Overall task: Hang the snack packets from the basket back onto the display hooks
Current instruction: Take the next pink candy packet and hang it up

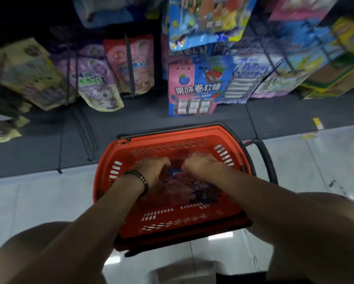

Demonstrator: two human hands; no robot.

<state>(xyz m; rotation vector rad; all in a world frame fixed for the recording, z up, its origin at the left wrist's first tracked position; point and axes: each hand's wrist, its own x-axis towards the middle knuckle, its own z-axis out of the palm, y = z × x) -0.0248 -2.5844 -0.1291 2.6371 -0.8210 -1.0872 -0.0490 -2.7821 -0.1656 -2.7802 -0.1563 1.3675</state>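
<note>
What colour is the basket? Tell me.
Orange-red basket with black handles, seen in the head view.

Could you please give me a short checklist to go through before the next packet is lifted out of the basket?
1. Both hands are down in the basket: ok. The left hand and right hand are inside the red basket.
2. A packet is there to take: ok. The pink and purple packet lies on the basket floor under the hands.
3. Firm grip on it: cannot tell. The fingers curl over it, but the picture is blurred.
4. Basket steady: ok. It rests on the floor by the display.
5. A free hook: cannot tell. The bare-looking hook crosses a pink bag.
</note>
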